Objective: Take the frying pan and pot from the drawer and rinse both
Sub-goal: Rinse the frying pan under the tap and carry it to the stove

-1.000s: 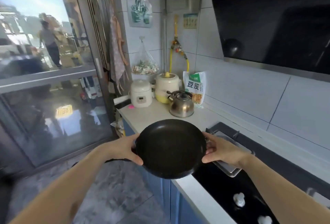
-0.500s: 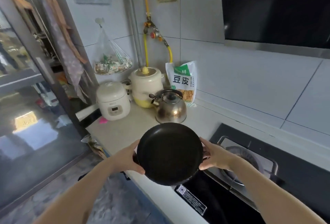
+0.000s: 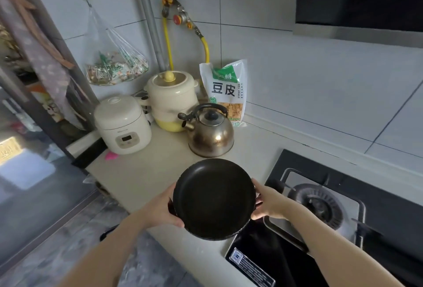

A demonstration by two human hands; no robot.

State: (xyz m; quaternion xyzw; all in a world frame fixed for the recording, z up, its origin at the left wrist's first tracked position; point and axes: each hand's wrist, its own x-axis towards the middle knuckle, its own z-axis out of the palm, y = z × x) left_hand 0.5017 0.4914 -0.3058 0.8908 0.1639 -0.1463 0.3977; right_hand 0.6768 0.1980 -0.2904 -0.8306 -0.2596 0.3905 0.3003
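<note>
A round black frying pan (image 3: 214, 199) is held level over the front edge of the pale counter (image 3: 146, 176), just left of the stove. My left hand (image 3: 160, 211) grips its left rim with the thumb curled over the edge. At the right rim my right hand (image 3: 269, 202) holds on, its fingers underneath. A dark handle end (image 3: 109, 232) sticks out below my left forearm. The pan's inside looks dry and holds nothing. No drawer or sink is in view.
On the counter behind the pan stand a steel kettle (image 3: 211, 135), a white rice cooker (image 3: 122, 126), a cream lidded pot (image 3: 171, 101) and a food bag (image 3: 226, 89). A gas stove (image 3: 320, 204) lies right. A glass door (image 3: 34, 172) is left.
The view has swung right and closer to the counter. The pan has come over the counter's front edge beside the stove. Both hands keep the same hold on its rim.
</note>
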